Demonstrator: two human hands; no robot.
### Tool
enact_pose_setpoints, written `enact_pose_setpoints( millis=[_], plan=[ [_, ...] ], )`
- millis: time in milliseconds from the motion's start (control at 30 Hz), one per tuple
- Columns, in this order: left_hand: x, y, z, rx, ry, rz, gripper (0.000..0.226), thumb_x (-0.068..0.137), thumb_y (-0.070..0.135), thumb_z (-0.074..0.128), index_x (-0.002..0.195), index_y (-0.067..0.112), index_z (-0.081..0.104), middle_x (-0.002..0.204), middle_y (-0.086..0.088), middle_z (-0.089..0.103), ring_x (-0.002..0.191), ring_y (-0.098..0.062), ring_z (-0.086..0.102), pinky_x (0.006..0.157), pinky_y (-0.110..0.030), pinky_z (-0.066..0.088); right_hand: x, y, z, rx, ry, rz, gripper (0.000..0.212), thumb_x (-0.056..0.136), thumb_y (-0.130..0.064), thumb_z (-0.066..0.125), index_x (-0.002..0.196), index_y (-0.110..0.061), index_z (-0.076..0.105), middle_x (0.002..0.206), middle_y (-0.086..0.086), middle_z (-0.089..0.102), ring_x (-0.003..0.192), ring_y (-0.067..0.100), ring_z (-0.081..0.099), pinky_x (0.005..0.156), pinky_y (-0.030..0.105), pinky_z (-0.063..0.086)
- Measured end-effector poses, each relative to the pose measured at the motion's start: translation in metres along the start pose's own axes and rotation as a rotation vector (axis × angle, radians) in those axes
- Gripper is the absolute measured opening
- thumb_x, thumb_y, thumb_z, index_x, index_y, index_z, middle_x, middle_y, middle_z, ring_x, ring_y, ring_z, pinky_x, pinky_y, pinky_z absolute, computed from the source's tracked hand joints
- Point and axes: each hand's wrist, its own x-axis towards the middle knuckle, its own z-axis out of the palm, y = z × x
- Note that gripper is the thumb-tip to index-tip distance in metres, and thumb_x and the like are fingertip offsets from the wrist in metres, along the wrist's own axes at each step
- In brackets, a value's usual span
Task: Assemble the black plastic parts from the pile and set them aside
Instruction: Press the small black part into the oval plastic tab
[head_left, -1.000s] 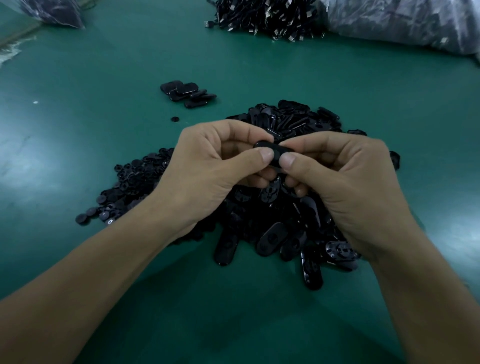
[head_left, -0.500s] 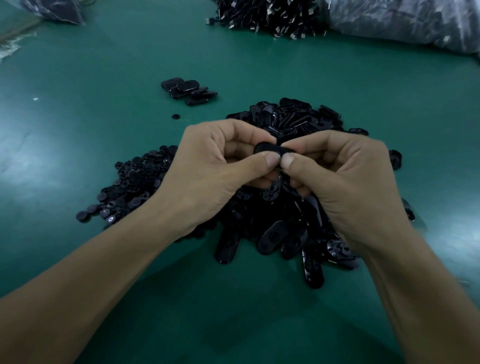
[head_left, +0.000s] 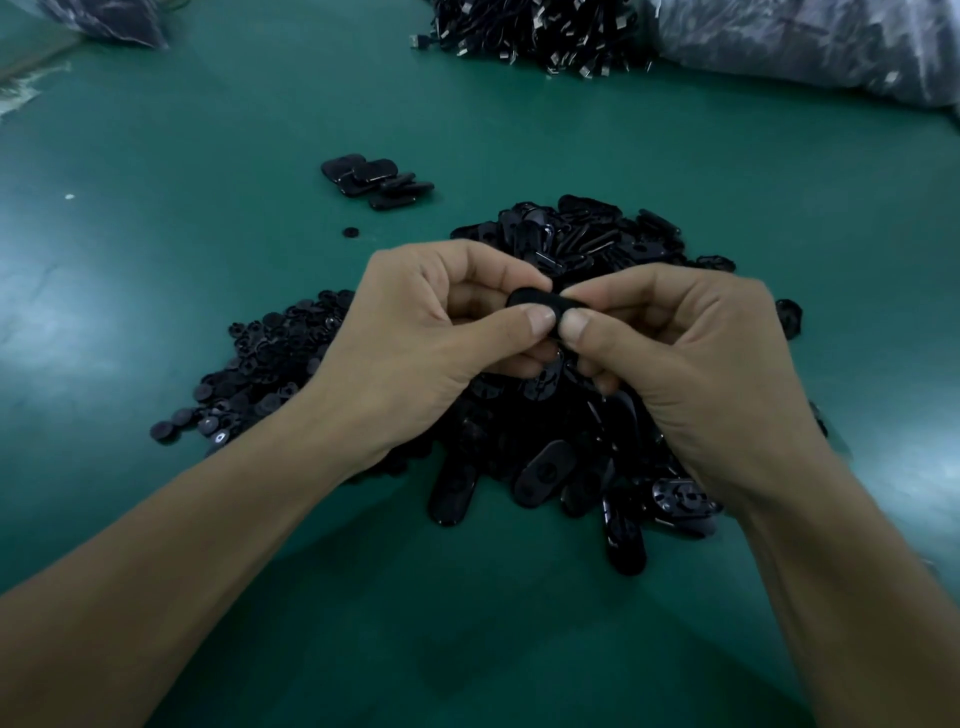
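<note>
A: Hands, quick.
B: Left hand (head_left: 410, 353) and right hand (head_left: 691, 364) meet above the pile, fingers curled, both pinching one black oval part (head_left: 535, 301). The left thumb (head_left: 535, 318) and right thumb (head_left: 574, 323) press side by side on its near edge, tips almost touching.
A: Is a second piece going into it?
B: Can't tell, the fingers cover most of it. Only the top edge shows.
A: Where's the part relative to the table?
B: It's held in the air over the middle of the pile of oval parts (head_left: 545, 470), not touching the pile.
A: Other stock?
B: A heap of small round parts (head_left: 270, 358) sits to the left, touching the oval pile and partly under the left wrist. One loose round piece (head_left: 351, 232) lies alone beyond it.
A: Set-aside ones?
B: A small cluster of finished parts (head_left: 376, 182) sits further back on the left, overlapping each other, well apart from the pile.
A: Background?
B: Green table (head_left: 182, 156). At the far edge there's a heap of black pieces with metal tips (head_left: 535, 36), with a clear plastic bag (head_left: 831, 47) on its right. A dark bag (head_left: 114, 18) is in the top left corner.
</note>
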Motion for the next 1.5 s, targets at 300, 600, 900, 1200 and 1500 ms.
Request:
enact_pose_setpoints(
  millis=[300,600,900,1200,1500],
  plan=[
    [0.000,0.001,-0.001,0.043,-0.001,-0.003,0.011,0.084,0.002,0.074,0.088,0.011,0.070,0.074,-0.009,0.075,0.065,-0.018,0.074,0.061,-0.024,0.059,-0.002,-0.003,0.001,-0.035,0.013,-0.034,0.016,0.086,-0.003,0.074,0.086,-0.020,0.075,0.068,-0.004,0.073,0.057,0.002,0.064,0.055,0.014,0.050],
    [0.001,0.001,-0.003,0.070,0.009,-0.009,0.013,0.082,0.003,0.076,0.083,0.013,0.069,0.070,-0.009,0.074,0.061,-0.018,0.072,0.060,-0.027,0.060,-0.001,0.000,-0.002,-0.104,-0.020,-0.051,0.017,0.089,-0.009,0.074,0.093,-0.025,0.076,0.074,0.000,0.074,0.061,0.011,0.066,0.057,0.020,0.054],
    [0.002,0.001,-0.005,0.027,-0.059,-0.020,0.015,0.077,0.014,0.075,0.090,0.010,0.070,0.076,-0.009,0.076,0.067,-0.017,0.074,0.062,-0.023,0.059,0.000,0.001,-0.005,-0.015,-0.046,-0.031,0.014,0.083,-0.010,0.079,0.084,-0.023,0.076,0.071,0.000,0.075,0.059,0.007,0.066,0.054,0.017,0.052],
    [0.002,-0.002,-0.002,-0.041,-0.066,-0.070,0.022,0.074,0.016,0.074,0.093,0.007,0.069,0.076,-0.011,0.076,0.065,-0.017,0.073,0.061,-0.022,0.059,0.001,0.003,-0.008,0.029,-0.094,-0.011,0.010,0.085,-0.010,0.078,0.089,-0.019,0.076,0.073,0.004,0.075,0.062,0.009,0.068,0.058,0.017,0.052],
    [0.002,-0.002,-0.002,-0.009,-0.064,-0.051,0.020,0.075,0.017,0.073,0.092,0.009,0.069,0.077,-0.010,0.076,0.067,-0.017,0.074,0.063,-0.023,0.059,0.000,-0.001,-0.005,-0.038,-0.051,-0.011,0.017,0.084,-0.004,0.077,0.083,-0.021,0.075,0.069,0.000,0.074,0.058,0.007,0.067,0.054,0.017,0.052]
  ],
)
